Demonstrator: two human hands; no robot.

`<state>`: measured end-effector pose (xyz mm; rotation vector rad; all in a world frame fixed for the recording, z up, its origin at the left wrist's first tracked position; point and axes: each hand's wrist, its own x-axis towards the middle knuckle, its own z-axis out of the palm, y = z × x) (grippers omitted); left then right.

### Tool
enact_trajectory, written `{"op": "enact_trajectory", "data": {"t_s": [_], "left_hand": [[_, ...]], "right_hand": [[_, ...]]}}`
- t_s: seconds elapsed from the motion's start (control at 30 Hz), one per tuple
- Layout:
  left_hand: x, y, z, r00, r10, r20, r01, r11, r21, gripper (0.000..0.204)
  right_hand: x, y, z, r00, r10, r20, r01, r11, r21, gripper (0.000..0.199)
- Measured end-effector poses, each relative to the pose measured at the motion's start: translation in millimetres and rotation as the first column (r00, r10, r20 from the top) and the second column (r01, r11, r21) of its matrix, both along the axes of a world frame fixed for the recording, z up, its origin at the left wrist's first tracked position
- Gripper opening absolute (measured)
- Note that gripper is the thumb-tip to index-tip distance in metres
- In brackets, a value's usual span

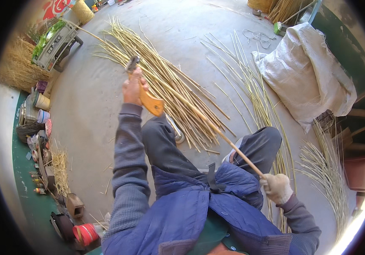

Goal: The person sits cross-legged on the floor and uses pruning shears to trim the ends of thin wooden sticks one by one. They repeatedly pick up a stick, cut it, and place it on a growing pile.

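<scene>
My left hand (133,88), bare, is closed around a curved tool with an orange wooden handle (152,102) and a dark metal head; its exact kind I cannot tell. My right hand (277,188), in a pale work glove, grips the thick end of a long, thin wooden stick (230,143). This stick slants away to the far left, passing close by the tool's head; whether the two touch I cannot make out. Beneath it on the floor lies a pile of similar sticks (178,102), near my left hand and my bent left knee.
Thinner greenish rods (254,91) lie to the right, beside a large white woven sack (303,70). More rods (329,182) spread at the right edge. On the left stand a small cart (57,46) with greens, a straw bundle (61,168) and a red roll (85,234).
</scene>
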<state>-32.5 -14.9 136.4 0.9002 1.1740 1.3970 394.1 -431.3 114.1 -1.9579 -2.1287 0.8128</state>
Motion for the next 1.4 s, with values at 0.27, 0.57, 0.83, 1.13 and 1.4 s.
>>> {"op": "enact_trajectory", "data": {"t_s": [0.27, 0.57, 0.83, 1.13, 1.4], "left_hand": [[119, -91, -17, 0.965, -0.263, 0.007, 0.263, 0.962, -0.069, 0.023], [110, -81, -45, 0.976, -0.216, -0.036, 0.207, 0.962, -0.176, 0.026], [70, -16, -39, 0.967, -0.250, -0.036, 0.246, 0.964, -0.105, 0.024], [161, -109, -58, 0.933, -0.346, 0.097, 0.356, 0.926, -0.127, 0.024], [157, -136, -85, 0.916, -0.373, 0.146, 0.396, 0.897, -0.195, 0.021]], "right_hand": [[-64, 155, 5, 0.929, 0.217, -0.299, -0.110, 0.935, 0.337, 0.025], [-73, 142, -31, 0.959, 0.051, -0.278, 0.018, 0.971, 0.240, 0.026], [4, 3, -6, 0.995, -0.083, -0.047, 0.080, 0.995, -0.063, 0.017], [-55, 152, -26, 0.962, 0.021, -0.271, 0.026, 0.985, 0.168, 0.028], [-54, 130, -37, 0.931, -0.097, -0.352, 0.110, 0.994, 0.019, 0.034]]}}
